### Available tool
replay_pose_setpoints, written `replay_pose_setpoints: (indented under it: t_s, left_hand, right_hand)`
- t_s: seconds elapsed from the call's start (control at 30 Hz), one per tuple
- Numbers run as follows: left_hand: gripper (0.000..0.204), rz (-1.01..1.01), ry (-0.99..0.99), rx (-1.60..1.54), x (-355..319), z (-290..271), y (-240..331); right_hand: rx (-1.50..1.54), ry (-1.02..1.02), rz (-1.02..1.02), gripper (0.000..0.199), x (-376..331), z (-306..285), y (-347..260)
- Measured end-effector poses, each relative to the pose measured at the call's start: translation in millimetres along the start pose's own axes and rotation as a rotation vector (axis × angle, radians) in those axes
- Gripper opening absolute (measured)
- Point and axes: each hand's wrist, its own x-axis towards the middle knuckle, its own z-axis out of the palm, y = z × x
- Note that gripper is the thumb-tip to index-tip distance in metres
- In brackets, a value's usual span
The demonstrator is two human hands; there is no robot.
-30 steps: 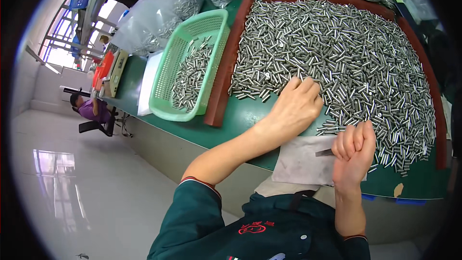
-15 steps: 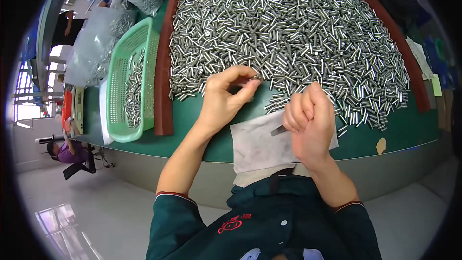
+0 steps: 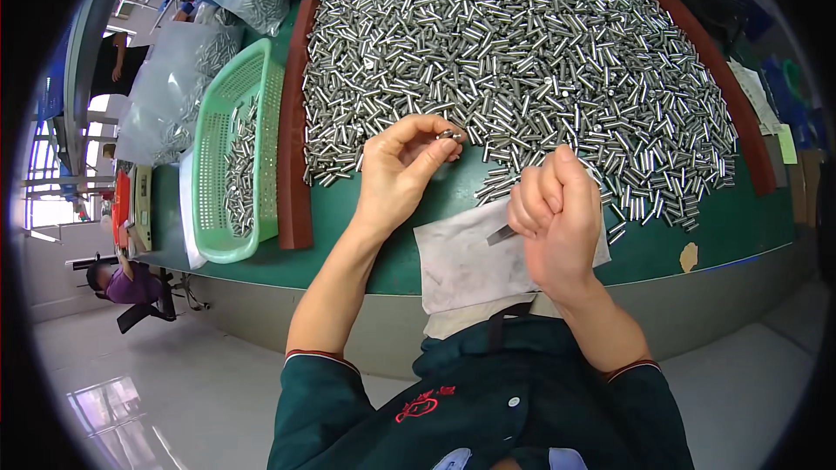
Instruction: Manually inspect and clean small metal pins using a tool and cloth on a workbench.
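The left hand (image 3: 392, 181) is pinching small silver metal cylinders (image 3: 449, 134), number unclear, near one uncountable cylinder heap (image 3: 522, 61). The right hand (image 3: 559, 224) is clenching one flat grey metal strip (image 3: 502, 235) over one stained white cloth (image 3: 466, 265). One pale-green perforated plastic basket (image 3: 270, 135) is standing left, holding more cylinders. Red embroidered writing (image 3: 418, 406) is marking one dark-green shirt (image 3: 479, 422).

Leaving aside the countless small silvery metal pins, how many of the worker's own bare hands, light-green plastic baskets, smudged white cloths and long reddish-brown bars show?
Bare left hand and bare right hand: 2
Light-green perforated plastic basket: 1
Smudged white cloth: 1
Long reddish-brown bars, left, back and right: 3
Total: 7
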Motion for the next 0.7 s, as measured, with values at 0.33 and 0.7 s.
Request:
replay_pose_setpoints:
  t_s: [0.33, 0.7]
  left_hand:
    - [0.024, -0.290, -0.086, -0.420, 0, -6, 8]
    - [0.030, -0.464, -0.112, -0.647, 3, -14, 13]
  right_hand:
    - [-0.005, -0.004, -0.004, 0.039, 0, -1, 1]
    - [-0.017, 0.012, -0.017, 0.040, 1, 1, 2]
